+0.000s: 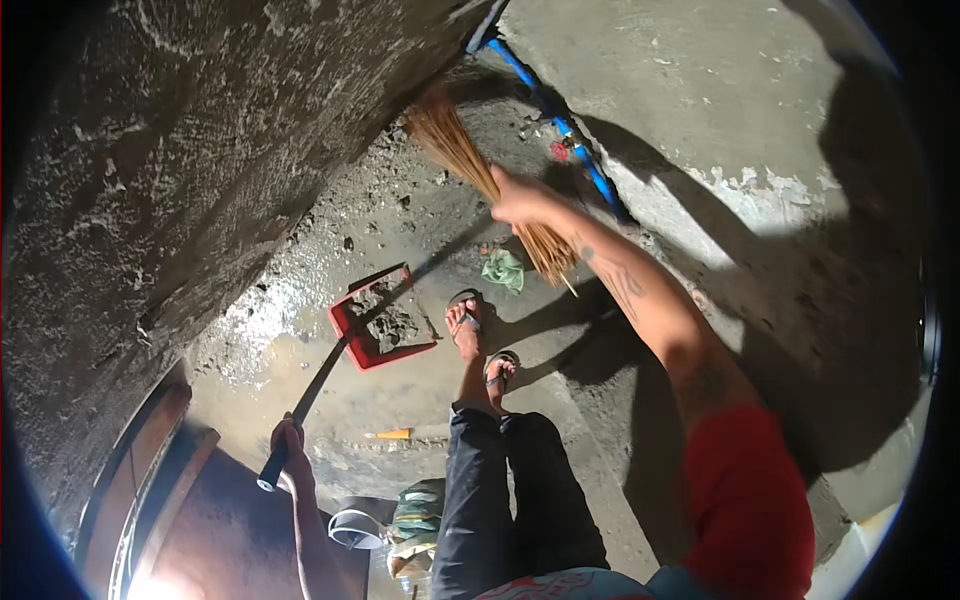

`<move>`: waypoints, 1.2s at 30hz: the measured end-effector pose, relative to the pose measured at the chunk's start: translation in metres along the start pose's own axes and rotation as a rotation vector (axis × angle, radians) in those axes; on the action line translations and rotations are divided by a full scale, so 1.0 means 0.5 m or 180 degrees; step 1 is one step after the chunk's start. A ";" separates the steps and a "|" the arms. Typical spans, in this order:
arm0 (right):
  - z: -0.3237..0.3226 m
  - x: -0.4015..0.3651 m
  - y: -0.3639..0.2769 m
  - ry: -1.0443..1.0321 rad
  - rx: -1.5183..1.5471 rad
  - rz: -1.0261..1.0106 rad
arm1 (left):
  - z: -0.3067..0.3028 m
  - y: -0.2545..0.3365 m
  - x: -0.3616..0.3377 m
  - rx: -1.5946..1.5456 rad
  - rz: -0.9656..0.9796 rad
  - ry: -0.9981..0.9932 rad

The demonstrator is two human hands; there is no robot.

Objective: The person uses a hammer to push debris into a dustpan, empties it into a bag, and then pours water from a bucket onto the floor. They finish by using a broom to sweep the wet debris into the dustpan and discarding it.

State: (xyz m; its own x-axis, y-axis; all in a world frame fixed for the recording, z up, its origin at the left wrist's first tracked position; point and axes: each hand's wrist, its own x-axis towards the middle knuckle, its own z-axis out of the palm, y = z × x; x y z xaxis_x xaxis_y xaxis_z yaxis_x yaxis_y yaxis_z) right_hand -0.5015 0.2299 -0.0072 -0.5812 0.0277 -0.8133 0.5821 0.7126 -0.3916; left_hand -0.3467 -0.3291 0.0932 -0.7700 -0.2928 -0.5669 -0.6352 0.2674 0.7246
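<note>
My right hand (520,200) is wrapped round the middle of a stick broom (455,145), whose bristle end reaches toward the base of the rough wall and looks blurred. In my left hand (290,445) is the dark handle of a red dustpan (395,357), gripped close to its end. The dustpan rests on the wet floor, and wet grey mortar debris (385,320) lies in it. Bits of the same grey rubble are scattered on the floor between the dustpan and the broom tip.
A blue pipe (520,68) with a red valve handle (559,150) runs along the right wall's foot. A green crumpled bag (503,270) lies near my sandalled feet. Behind are an orange-handled tool (392,434), a white bucket (355,530), a sack (415,520) and brown boards (230,510).
</note>
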 end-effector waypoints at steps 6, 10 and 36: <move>-0.084 -0.080 0.048 0.0478 0.0517 0.0638 | -0.011 -0.003 0.020 -0.0016 -0.0051 -0.0084; -0.025 -0.054 0.096 0.0437 0.0328 0.0338 | -0.022 0.004 0.018 -0.0086 -0.0151 0.0023; 0.097 -0.135 -0.003 -0.0021 0.0188 -0.0028 | -0.033 -0.017 0.002 -0.0091 -0.0186 0.0030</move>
State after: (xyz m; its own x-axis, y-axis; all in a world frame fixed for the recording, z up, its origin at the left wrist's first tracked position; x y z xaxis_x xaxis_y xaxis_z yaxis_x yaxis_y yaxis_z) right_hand -0.4355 0.1928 0.0273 -0.5826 0.0169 -0.8126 0.6096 0.6702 -0.4232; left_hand -0.3412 -0.3466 0.0928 -0.7309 -0.3159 -0.6050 -0.6770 0.2234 0.7013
